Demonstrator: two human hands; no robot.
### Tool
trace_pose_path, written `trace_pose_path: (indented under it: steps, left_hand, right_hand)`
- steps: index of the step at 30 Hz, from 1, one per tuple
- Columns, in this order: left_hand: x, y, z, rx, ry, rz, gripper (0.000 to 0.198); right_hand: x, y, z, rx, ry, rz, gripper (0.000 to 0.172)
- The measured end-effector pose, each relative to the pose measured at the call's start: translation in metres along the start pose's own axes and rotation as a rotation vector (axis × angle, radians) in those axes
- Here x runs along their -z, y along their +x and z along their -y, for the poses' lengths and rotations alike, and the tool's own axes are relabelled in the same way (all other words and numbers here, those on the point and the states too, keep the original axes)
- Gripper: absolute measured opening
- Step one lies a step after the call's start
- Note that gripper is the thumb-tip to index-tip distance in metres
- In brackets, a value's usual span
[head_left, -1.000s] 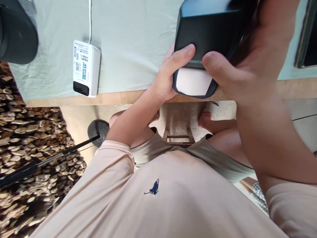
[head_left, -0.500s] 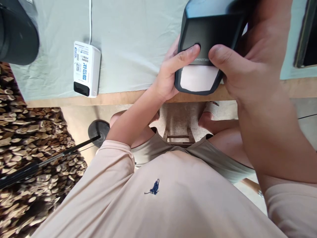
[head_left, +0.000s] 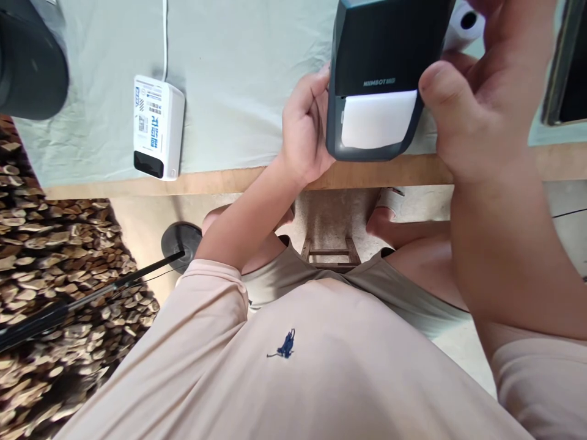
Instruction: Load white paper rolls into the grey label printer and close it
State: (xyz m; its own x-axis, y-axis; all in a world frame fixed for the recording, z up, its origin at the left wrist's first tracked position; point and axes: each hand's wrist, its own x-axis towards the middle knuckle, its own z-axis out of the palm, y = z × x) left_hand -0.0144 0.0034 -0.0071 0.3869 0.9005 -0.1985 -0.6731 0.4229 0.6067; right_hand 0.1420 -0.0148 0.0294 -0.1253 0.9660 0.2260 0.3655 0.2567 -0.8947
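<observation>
A dark label printer [head_left: 389, 46] with NIIMBOT lettering is held above the front of the table, its upper end cut off by the frame. White paper [head_left: 376, 119] shows in the window at its near end. My left hand [head_left: 305, 125] grips the printer's left side, the thumb at the edge and the other fingers partly hidden behind it. My right hand [head_left: 486, 104] is at the right side, thumb against the edge, fingers reaching underneath and mostly hidden. A white paper roll [head_left: 465, 24] with a dark core appears between the printer and my right hand.
On the pale green tablecloth [head_left: 238, 91], a white box-shaped device [head_left: 158, 128] with a cable lies left. A dark rounded object [head_left: 32, 61] is at the far left, a dark-framed item [head_left: 566, 67] at the right. The wooden table edge [head_left: 220, 180] runs before my knees.
Both thumbs have moved off the printer's front face to its sides, uncovering the lettering. The printer has shifted slightly up and tilted. More of the white roll now shows.
</observation>
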Motion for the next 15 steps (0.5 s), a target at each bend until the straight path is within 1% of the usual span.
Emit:
trace_pose_path:
  steps: [3, 5, 10, 11, 12, 14, 15]
  left_hand:
    - [0.0, -0.002, 0.0, 0.013, -0.004, -0.018, 0.019]
    - [0.0, -0.004, 0.001, 0.027, -0.006, -0.059, 0.02]
    - [0.001, -0.002, 0.001, 0.088, -0.066, -0.25, 0.027]
    - [0.0, -0.002, 0.001, 0.088, -0.077, -0.25, 0.025]
    - [-0.001, -0.002, 0.0, 0.09, -0.08, -0.223, 0.022]
    - [-0.005, -0.003, -0.002, 0.106, -0.059, -0.116, 0.018]
    - [-0.008, -0.004, -0.004, 0.118, -0.034, -0.049, 0.022]
  right_hand:
    - [0.002, -0.002, 0.0, 0.009, -0.038, 0.013, 0.06]
    - [0.004, -0.003, 0.0, 0.007, -0.064, 0.025, 0.063]
    - [0.01, -0.004, 0.008, -0.018, -0.105, 0.083, 0.069]
    - [0.012, -0.004, 0.011, -0.029, -0.126, 0.089, 0.069]
    - [0.014, -0.003, 0.014, -0.046, -0.161, 0.097, 0.069]
    - [0.019, -0.002, 0.017, -0.084, -0.262, 0.111, 0.067]
    - [0.021, -0.001, 0.018, -0.099, -0.309, 0.111, 0.067]
